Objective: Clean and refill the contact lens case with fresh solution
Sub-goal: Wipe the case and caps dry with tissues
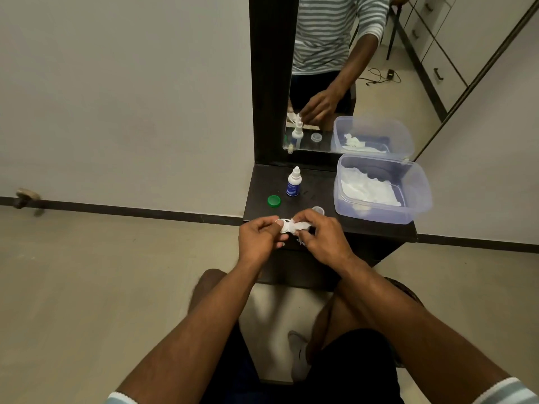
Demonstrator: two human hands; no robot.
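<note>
The contact lens case [284,225], white, is being held above the near edge of the dark counter [259,185], between both hands. It is being pinched at its left end by the curled fingers and thumb of the left hand [259,239], so that grip is pressed onto the case. A crumpled white tissue [302,225] is being pinched by the right hand [323,237], its grip closed around the tissue, and the tissue is being pressed against the right part of the case. A green cap [274,201] is lying on the counter just beyond the left hand. A small solution bottle [293,182] with a blue label and white nozzle is standing upright farther back, right of the cap. A clear cap [318,210] is partly hidden behind the right hand. A translucent plastic box [420,196] holding white tissues is resting on the right side of the counter. All of it is being reflected in the mirror [364,83] at the far edge.
</note>
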